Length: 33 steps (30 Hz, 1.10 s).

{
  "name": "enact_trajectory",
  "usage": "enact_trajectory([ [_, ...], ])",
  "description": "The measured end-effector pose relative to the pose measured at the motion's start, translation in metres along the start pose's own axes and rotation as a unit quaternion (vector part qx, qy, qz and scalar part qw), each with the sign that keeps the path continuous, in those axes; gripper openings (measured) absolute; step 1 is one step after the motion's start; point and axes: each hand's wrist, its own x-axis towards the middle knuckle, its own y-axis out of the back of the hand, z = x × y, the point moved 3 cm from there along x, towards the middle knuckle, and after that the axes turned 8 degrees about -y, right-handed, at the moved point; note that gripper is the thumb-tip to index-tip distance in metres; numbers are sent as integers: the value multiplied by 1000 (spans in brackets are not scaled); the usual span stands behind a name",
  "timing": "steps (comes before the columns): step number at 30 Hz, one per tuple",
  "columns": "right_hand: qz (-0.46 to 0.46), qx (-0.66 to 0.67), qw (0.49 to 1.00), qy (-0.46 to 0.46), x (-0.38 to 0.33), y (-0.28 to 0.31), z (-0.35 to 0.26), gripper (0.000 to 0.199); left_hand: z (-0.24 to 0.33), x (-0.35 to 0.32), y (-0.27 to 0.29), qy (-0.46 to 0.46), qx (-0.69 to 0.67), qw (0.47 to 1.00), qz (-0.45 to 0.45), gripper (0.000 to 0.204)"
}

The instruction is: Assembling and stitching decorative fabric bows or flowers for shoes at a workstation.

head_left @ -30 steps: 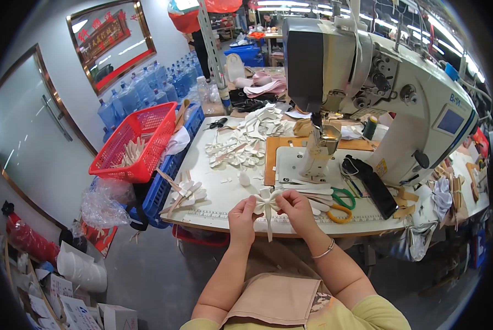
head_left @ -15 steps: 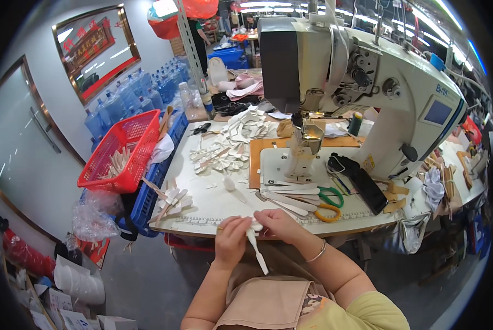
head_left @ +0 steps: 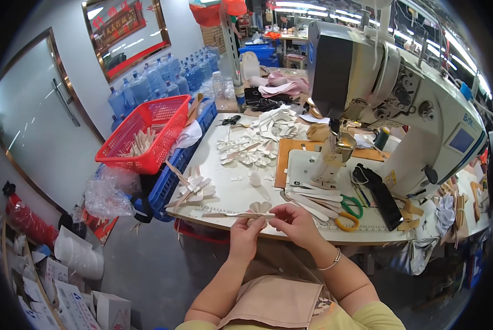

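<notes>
Turning level now, the pale strip (head_left: 241,215) that hung down half a second ago lies flat between both hands at the counter (head_left: 230,190) edge. Left hand (head_left: 245,234) pinches it underneath, right hand (head_left: 291,217) pinches its end. Further right, scissors (head_left: 350,212) and the sewing machine (head_left: 389,104) crowd close.

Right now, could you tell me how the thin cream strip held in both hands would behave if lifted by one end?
The cream strip looks thin and flat, so probably light and bendy. Its free left end would likely droop once the left hand and right hand let go.
</notes>
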Motion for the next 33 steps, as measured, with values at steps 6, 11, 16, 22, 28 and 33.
enact_trajectory([
  [6,260,-360,881,162,29,67,8,15,7,2,21,-17,11,995,97,15],
  [11,241,-495,825,125,44,99,34,12,0,1,22,35,-2,997,74,14],
  [16,213,-510,826,115,38,97,18,10,2,1,16,27,18,998,54,16],
  [22,217,-213,938,164,12,82,1,17,1,1,6,74,-103,987,96,20],
  [28,44,47,993,-101,-2,31,14,17,10,-3,-13,-254,301,919,-14,18],
  [33,312,-445,814,204,24,55,-11,23,25,4,8,-391,495,776,-12,24],
])
